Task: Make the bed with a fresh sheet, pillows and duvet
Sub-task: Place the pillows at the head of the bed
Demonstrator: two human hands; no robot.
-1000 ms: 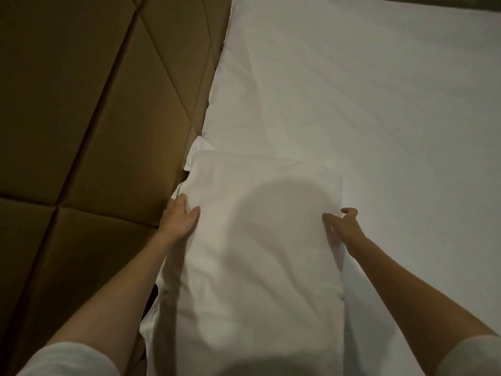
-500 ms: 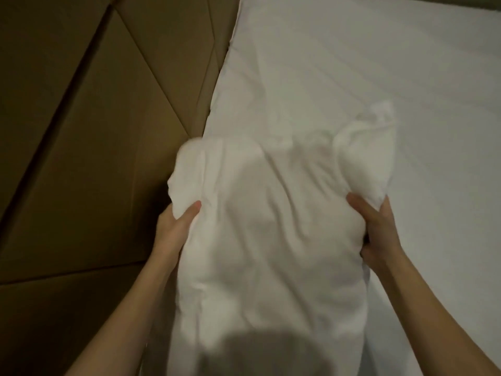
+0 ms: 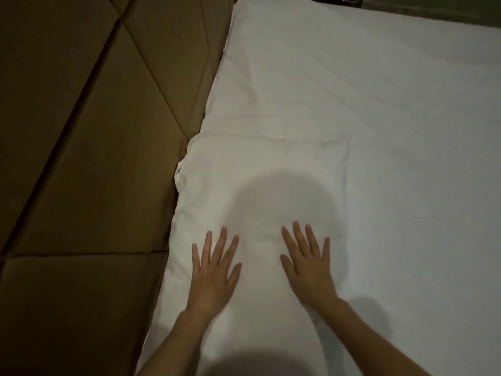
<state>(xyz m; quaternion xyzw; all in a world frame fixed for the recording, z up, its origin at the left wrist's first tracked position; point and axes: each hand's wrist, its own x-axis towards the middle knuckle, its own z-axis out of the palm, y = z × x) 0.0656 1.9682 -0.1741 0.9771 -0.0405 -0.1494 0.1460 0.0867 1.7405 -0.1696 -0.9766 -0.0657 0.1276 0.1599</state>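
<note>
A white pillow (image 3: 265, 169) lies flat on the bed's white sheet (image 3: 393, 109), its left side against the padded headboard. My left hand (image 3: 214, 270) rests palm down on the pillow's near left part, fingers straight and spread. My right hand (image 3: 306, 264) lies flat beside it on the pillow's near middle, fingers also straight. A round shadow falls on the pillow just beyond my fingers. Neither hand holds anything.
The brown quilted headboard (image 3: 89, 158) fills the left side of the view. The sheet stretches smooth to the right and far end, with faint creases. A dark edge (image 3: 433, 9) runs along the bed's far side.
Half a second ago both hands gripped the pillow's sides and held it raised and bunched. Now the pillow lies flat and both hands lie open on top of it.
</note>
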